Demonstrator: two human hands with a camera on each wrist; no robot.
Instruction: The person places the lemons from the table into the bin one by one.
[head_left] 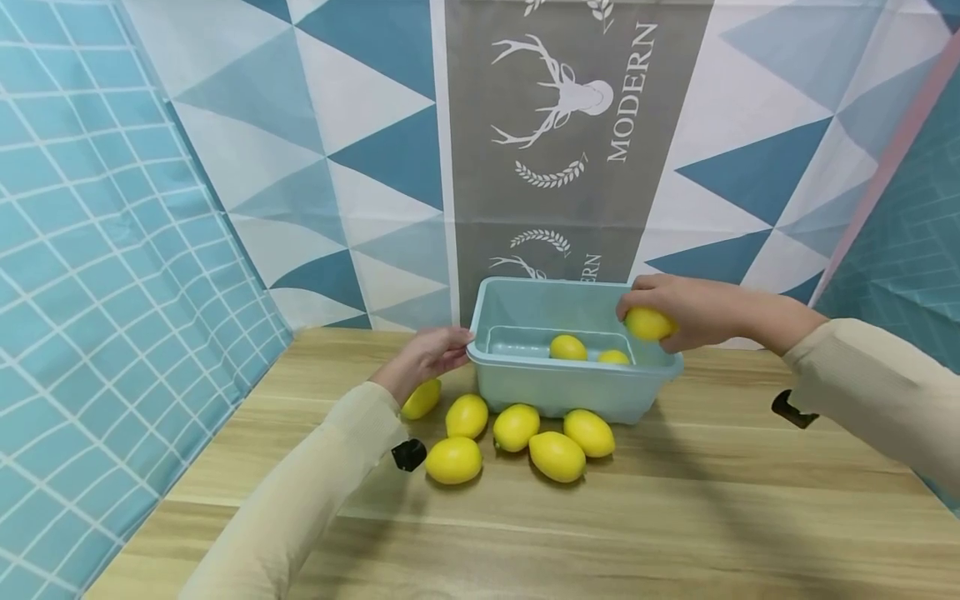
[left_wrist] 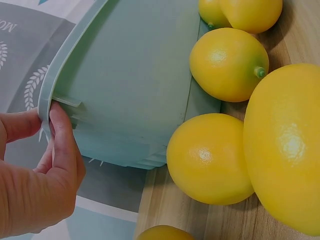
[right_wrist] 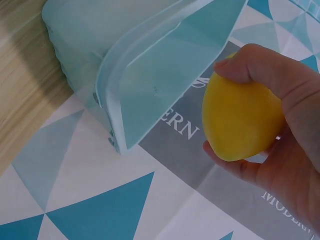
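A light blue-green plastic bin (head_left: 570, 392) stands on the table by the back wall, with two lemons (head_left: 567, 347) visible inside. My left hand (head_left: 429, 354) pinches the bin's left rim; in the left wrist view, thumb and fingers (left_wrist: 63, 135) lie on either side of that rim (left_wrist: 44, 102). Over the bin's right end, my right hand (head_left: 693, 310) grips a lemon (head_left: 649, 324). The right wrist view shows this lemon (right_wrist: 240, 117) between thumb and fingers, apart from the bin wall. Several more lemons (head_left: 557, 457) lie in front of the bin.
One lemon (head_left: 422, 399) sits partly hidden behind the left wrist. The wooden table (head_left: 675, 517) extends toward the front. A patterned cloth (head_left: 390, 167) hangs behind the bin, and blue grid-printed cloth (head_left: 112, 275) covers the left side.
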